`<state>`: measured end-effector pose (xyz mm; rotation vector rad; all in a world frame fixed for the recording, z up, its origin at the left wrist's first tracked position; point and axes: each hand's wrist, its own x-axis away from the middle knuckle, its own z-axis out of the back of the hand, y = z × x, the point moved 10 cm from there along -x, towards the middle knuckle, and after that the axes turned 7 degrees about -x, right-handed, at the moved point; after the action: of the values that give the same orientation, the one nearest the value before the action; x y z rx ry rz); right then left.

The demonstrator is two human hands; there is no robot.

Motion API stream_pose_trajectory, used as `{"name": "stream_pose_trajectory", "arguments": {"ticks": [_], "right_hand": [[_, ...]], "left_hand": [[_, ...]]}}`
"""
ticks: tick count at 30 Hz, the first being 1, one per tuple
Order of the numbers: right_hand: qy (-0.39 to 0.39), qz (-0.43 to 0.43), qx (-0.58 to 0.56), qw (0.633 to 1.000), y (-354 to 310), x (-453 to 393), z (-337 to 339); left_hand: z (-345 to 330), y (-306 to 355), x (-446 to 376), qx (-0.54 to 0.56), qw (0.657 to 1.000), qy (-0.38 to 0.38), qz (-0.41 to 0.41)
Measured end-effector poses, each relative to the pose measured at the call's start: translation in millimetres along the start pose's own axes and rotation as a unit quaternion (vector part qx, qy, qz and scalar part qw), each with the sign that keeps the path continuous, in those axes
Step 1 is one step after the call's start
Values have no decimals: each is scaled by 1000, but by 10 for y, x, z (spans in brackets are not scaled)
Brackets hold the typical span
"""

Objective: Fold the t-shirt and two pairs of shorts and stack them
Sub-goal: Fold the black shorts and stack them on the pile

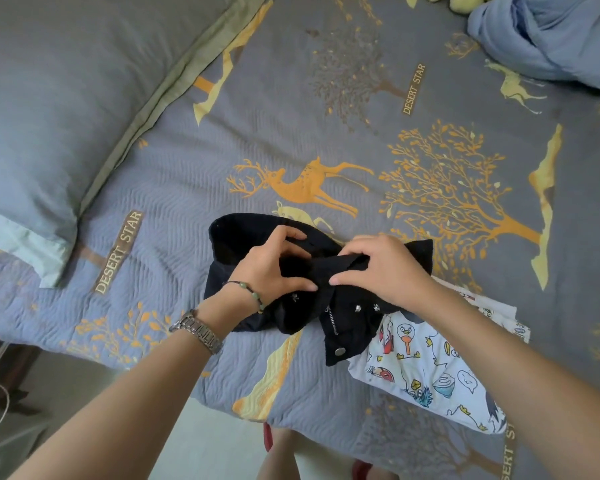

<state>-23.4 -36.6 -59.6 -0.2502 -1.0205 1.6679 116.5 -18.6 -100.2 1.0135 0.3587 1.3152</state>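
Black denim shorts (291, 282) lie bunched on the bedspread (187, 188) near its front edge, fly unzipped, waistband button showing. Left hand (271, 265) pinches a fold of the black fabric between thumb and fingers. Right hand (381, 268) grips the same bunched fold, thumb underneath. White cartoon-print garment (426, 368) lies partly under the shorts' right side. Pillow (49, 98) far left; blue cloth (551, 36) top right.
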Motion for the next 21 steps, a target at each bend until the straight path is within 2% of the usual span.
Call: {"name": "stream_pose_trajectory", "arguments": {"ticks": [4, 7, 9, 11, 13, 15, 17, 21], "right_hand": [[140, -3, -148, 979, 168, 193, 359], [203, -10, -154, 967, 331, 306, 520], [179, -29, -100, 978, 476, 303, 470], [139, -54, 5, 989, 631, 270, 382], [97, -93, 122, 983, 740, 237, 294], [67, -119, 191, 972, 728, 197, 225], [61, -89, 222, 969, 557, 117, 152], [66, 18, 193, 979, 144, -140, -72]], "left_hand": [[1, -280, 73, -11, 999, 0, 47], [-13, -367, 162, -11, 998, 21, 50], [-19, -363, 189, -21, 998, 36, 43], [52, -366, 186, -29, 996, 78, 43], [230, -399, 184, -26, 985, 164, 57], [444, -485, 200, -1, 962, 257, 88], [588, -605, 198, 21, 942, 312, 123], [598, -843, 81, 33, 939, 296, 174]]}}
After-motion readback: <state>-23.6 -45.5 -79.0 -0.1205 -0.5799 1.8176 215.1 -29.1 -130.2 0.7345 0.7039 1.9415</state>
